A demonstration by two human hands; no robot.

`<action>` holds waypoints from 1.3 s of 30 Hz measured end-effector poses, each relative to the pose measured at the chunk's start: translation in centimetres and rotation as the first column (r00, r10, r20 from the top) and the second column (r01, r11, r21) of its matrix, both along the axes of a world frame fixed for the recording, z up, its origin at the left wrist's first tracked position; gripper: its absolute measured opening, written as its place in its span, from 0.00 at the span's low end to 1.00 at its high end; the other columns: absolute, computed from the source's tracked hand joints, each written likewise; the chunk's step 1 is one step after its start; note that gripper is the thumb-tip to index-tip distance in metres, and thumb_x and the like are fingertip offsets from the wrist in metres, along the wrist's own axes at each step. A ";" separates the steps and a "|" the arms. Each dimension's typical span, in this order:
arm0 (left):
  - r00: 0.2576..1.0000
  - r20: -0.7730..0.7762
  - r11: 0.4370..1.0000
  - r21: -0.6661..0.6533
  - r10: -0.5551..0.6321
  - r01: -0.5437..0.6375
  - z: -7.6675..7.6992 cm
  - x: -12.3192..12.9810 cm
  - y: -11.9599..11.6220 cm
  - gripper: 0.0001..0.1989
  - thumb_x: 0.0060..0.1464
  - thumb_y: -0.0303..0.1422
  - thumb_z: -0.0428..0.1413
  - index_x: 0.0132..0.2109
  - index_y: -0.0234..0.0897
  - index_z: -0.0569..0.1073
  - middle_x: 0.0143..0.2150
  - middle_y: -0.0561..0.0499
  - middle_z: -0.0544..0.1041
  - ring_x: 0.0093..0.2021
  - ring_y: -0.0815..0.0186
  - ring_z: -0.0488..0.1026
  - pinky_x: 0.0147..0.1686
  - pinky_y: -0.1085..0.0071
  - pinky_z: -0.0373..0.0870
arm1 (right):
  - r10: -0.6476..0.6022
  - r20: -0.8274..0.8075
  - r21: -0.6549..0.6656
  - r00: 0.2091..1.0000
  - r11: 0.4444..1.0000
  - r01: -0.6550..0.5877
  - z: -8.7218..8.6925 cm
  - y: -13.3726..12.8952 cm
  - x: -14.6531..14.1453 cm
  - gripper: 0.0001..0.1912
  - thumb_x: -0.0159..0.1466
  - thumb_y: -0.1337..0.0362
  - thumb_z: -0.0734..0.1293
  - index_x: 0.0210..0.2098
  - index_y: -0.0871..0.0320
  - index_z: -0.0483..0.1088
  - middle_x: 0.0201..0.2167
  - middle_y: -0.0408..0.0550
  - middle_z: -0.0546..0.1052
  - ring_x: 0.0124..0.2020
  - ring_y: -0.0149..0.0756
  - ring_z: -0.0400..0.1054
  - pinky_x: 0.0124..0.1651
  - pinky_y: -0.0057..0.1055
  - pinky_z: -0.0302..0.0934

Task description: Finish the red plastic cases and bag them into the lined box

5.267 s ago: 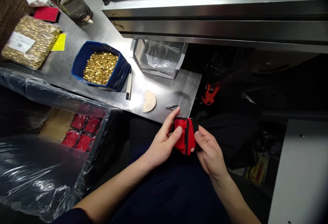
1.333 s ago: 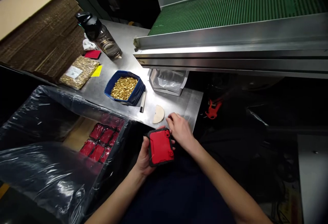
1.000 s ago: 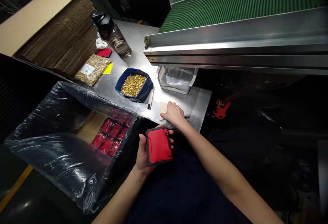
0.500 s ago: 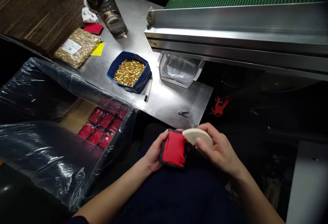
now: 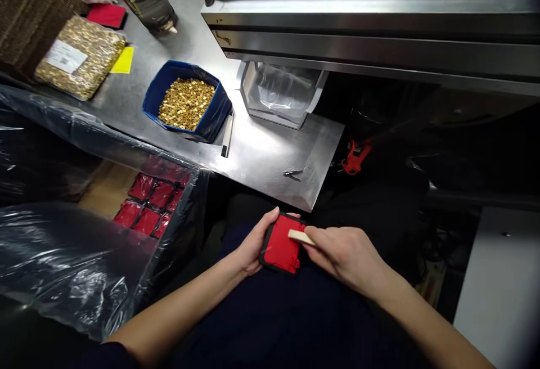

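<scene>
A flat red piece with a black edge [image 5: 282,243] lies in my left hand [image 5: 254,244], whose fingers are wrapped round its left side and top edge. My right hand [image 5: 343,253] is closed on a cream-coloured disc [image 5: 300,238], seen nearly edge-on over the red face. Whether the disc touches that face I cannot tell. Two small red raised shapes sit along the piece's right side, the upper one close to my right fingertips.
On the metal table [image 5: 261,161] are a blue bin of gold parts [image 5: 185,104], a marker [image 5: 228,134], a clear-lined tray [image 5: 280,96], small nippers [image 5: 292,175] and a bottle [image 5: 145,0]. A plastic-lined box [image 5: 105,189] with red pieces stands left. Orange-red pliers [image 5: 355,158] lie right.
The disc has turned from face-on to nearly edge-on and moved left over the red piece with my right hand. My left hand still holds the piece. The whole view has shifted.
</scene>
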State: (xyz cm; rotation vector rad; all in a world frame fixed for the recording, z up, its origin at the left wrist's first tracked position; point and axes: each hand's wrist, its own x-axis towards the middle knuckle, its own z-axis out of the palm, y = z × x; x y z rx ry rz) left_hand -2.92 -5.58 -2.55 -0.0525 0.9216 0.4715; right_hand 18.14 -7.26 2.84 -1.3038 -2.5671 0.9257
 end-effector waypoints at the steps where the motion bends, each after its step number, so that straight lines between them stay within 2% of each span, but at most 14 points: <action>1: 1.000 0.001 1.000 -0.007 -0.003 0.003 0.0 0.0 0.1 0.27 0.67 0.49 0.51 0.55 0.29 0.77 0.41 0.38 0.84 0.37 0.58 0.82 0.39 0.67 0.77 | 0.021 0.008 -0.034 1.000 0.999 -0.021 0.1 0.1 0.1 0.10 0.77 0.62 0.57 0.44 0.54 0.68 0.29 0.40 0.76 0.26 0.33 0.67 0.31 0.34 0.47; 4: 1.000 0.002 1.000 0.006 -0.022 0.022 -0.1 0.1 0.2 0.28 0.66 0.49 0.52 0.57 0.29 0.76 0.46 0.35 0.84 0.42 0.54 0.82 0.44 0.64 0.77 | 0.078 0.014 -0.085 0.997 0.993 -0.076 0.4 0.2 0.3 0.09 0.77 0.63 0.58 0.41 0.54 0.67 0.29 0.40 0.76 0.27 0.32 0.68 0.32 0.34 0.47; 8: 1.000 -0.025 1.000 -0.004 -0.018 0.018 -0.2 0.2 0.4 0.28 0.65 0.49 0.53 0.57 0.29 0.76 0.48 0.35 0.84 0.43 0.53 0.82 0.44 0.63 0.77 | 0.015 0.064 -0.101 0.998 0.995 -0.008 0.6 0.2 0.4 0.09 0.77 0.62 0.59 0.40 0.54 0.67 0.28 0.40 0.76 0.27 0.32 0.69 0.31 0.33 0.46; 13: 0.997 -0.065 0.998 0.033 -0.046 0.048 -0.1 0.4 0.5 0.28 0.66 0.49 0.53 0.57 0.29 0.76 0.47 0.34 0.84 0.43 0.53 0.82 0.46 0.62 0.77 | 0.013 0.081 -0.165 0.997 0.986 0.001 0.6 0.1 0.4 0.08 0.76 0.63 0.59 0.39 0.53 0.65 0.28 0.39 0.76 0.28 0.33 0.70 0.31 0.34 0.46; 19: 0.995 -0.075 0.998 0.019 -0.059 0.060 0.0 0.6 0.6 0.28 0.66 0.49 0.51 0.57 0.29 0.76 0.46 0.35 0.84 0.42 0.54 0.82 0.46 0.63 0.77 | -0.013 0.087 -0.225 0.996 0.974 0.032 0.8 0.3 0.2 0.07 0.76 0.63 0.59 0.40 0.53 0.65 0.28 0.39 0.77 0.27 0.33 0.71 0.30 0.33 0.45; 26: 0.998 -0.046 0.999 -0.036 -0.038 0.036 -0.1 0.5 0.8 0.27 0.66 0.49 0.52 0.55 0.30 0.77 0.46 0.36 0.84 0.42 0.53 0.83 0.45 0.63 0.78 | -0.001 0.122 -0.238 0.993 0.971 0.030 1.0 0.7 -0.2 0.06 0.76 0.63 0.61 0.40 0.53 0.65 0.30 0.39 0.78 0.28 0.33 0.72 0.30 0.33 0.47; 32: 0.999 -0.033 0.997 -0.074 -0.012 0.009 -0.4 0.4 0.9 0.26 0.66 0.49 0.52 0.54 0.29 0.77 0.45 0.36 0.84 0.38 0.57 0.82 0.41 0.66 0.77 | -0.002 0.180 -0.113 0.984 0.993 0.023 0.9 0.3 -0.9 0.05 0.76 0.63 0.60 0.44 0.53 0.67 0.28 0.40 0.77 0.28 0.35 0.71 0.29 0.35 0.45; 39: 0.999 -0.044 0.998 -0.051 -0.031 0.029 -0.7 0.2 0.7 0.28 0.65 0.50 0.53 0.56 0.29 0.77 0.46 0.35 0.84 0.40 0.54 0.83 0.42 0.65 0.77 | -0.008 0.214 -0.130 0.977 0.991 0.036 1.0 -0.3 -1.5 0.04 0.75 0.64 0.61 0.45 0.54 0.68 0.28 0.40 0.77 0.28 0.36 0.73 0.29 0.35 0.45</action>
